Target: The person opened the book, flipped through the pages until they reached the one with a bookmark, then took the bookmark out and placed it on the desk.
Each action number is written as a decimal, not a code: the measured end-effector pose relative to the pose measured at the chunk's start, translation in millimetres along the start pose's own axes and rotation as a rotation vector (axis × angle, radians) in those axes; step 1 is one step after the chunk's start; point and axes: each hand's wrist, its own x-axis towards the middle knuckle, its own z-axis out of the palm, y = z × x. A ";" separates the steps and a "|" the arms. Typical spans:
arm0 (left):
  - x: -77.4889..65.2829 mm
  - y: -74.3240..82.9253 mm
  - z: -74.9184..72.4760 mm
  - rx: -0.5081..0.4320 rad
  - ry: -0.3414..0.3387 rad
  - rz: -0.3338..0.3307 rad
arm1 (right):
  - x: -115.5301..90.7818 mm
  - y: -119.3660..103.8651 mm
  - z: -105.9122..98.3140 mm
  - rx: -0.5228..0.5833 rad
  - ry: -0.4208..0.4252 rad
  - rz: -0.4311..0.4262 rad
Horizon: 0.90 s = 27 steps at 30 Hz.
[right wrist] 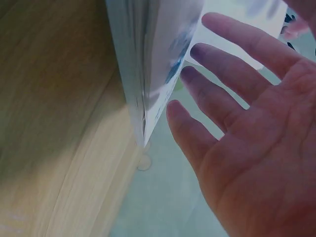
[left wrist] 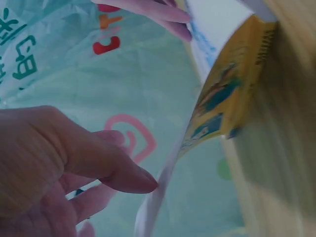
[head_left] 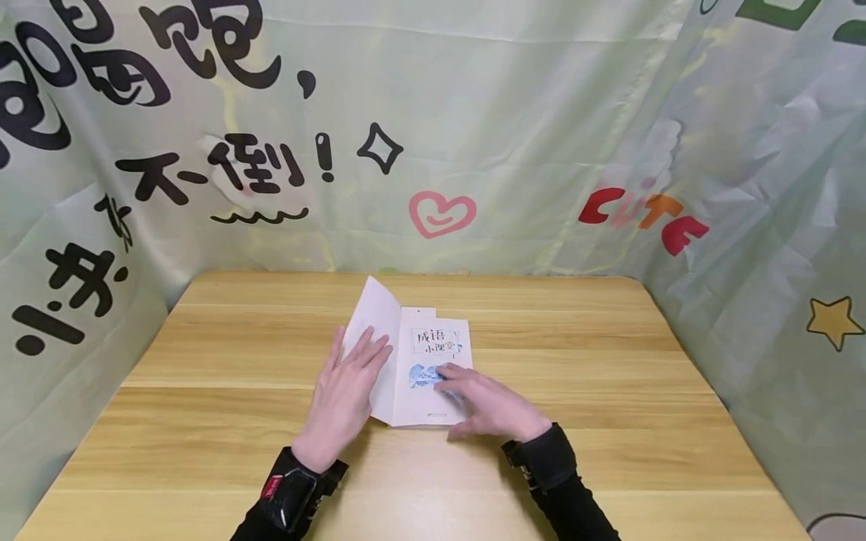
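A paperback book [head_left: 429, 406] lies on the table, turned to a white page with black Chinese lettering and a blue drawing. Its front cover [head_left: 372, 323] stands partly raised on the left, white inside; the left wrist view shows its yellow, illustrated outer face [left wrist: 222, 94]. Against the inside of that cover rests my left hand [head_left: 345, 394], fingers extended, with the thumb by the cover's edge. Over the right part of the page is my right hand [head_left: 490, 402], its fingers spread and loosely bent. The right wrist view has these fingertips close to the page; contact there is unclear.
The book is near the middle of a wooden table [head_left: 595, 361]. Hanging cloth [head_left: 528, 135] with printed lettering, a heart and a star encloses the back and both sides. A pale rounded object [head_left: 839, 528] shows at the lower right corner.
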 end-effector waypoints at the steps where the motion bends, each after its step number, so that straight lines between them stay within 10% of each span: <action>1: -0.9 -0.8 2.5 -0.022 -0.028 -0.001 | 0.2 0.1 0.6 -0.006 -0.004 0.003; 9: -8.9 -2.4 23.4 -0.205 -0.206 -0.028 | 1.9 2.6 4.0 -0.033 -0.017 0.008; 27: -11.6 9.3 45.3 -0.156 -0.384 -0.065 | -0.5 6.6 -4.1 0.065 -0.044 -0.003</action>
